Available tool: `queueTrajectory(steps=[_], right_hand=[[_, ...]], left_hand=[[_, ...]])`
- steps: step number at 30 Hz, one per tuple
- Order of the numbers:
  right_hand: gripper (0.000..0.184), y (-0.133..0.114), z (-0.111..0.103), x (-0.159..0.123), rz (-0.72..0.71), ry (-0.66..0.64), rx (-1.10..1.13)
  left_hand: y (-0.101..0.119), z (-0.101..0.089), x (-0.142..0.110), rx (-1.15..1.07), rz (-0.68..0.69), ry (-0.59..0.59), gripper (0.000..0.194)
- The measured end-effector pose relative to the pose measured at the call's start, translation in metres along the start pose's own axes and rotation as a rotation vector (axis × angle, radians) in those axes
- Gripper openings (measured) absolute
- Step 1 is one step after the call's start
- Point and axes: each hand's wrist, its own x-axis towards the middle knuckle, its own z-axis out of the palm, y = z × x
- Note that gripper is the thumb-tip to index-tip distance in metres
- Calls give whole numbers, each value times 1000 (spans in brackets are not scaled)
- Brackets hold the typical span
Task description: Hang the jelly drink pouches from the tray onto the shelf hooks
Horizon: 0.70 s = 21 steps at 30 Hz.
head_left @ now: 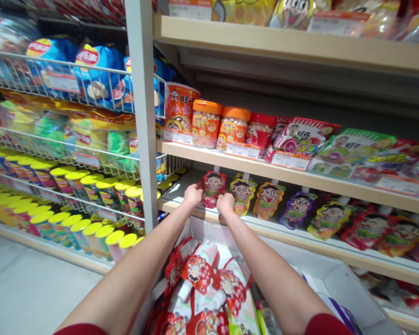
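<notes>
A red spouted pouch [213, 186] with a cartoon face stands upright at the left end of the lower shelf [265, 227]. My left hand [193, 195] is closed at its left edge, and my right hand [226, 204] is closed at its right edge; fingertips are partly hidden. Just right of my right hand is a yellow pouch [242, 194], followed by an orange pouch [268, 199] and a purple pouch [296, 209]. Below my forearms, a white bin [335, 274] holds several red pouches [199, 272] with white spouts.
Orange-lidded jars [233, 128] and candy bags [356, 149] line the shelf above. A grey upright post [142, 111] stands left of my hands. Wire racks beyond it carry blue chip bags [97, 70] and yellow-lidded tubs [80, 228]. Pale floor [31, 284] shows at lower left.
</notes>
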Motion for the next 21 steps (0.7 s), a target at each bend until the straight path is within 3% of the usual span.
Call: queueTrajectory(steps=[5, 8, 13, 17, 21], right_hand=[[40, -8, -17, -26, 72, -24, -25], [46, 1, -33, -67, -39, -97, 15], [40, 25, -53, -145, -158, -289, 20], [41, 35, -55, -177, -250, -398, 1], [47, 37, -56, -178, -306, -486, -48]], left_hand=[[6, -12, -42, -37, 6, -72, 38], [5, -22, -84, 41, 64, -238, 37], [2, -37, -139, 383, 124, -457, 34], [1, -42, -155, 570, 184, -544, 29], [-3, -44, -159, 742, 220, -612, 27]])
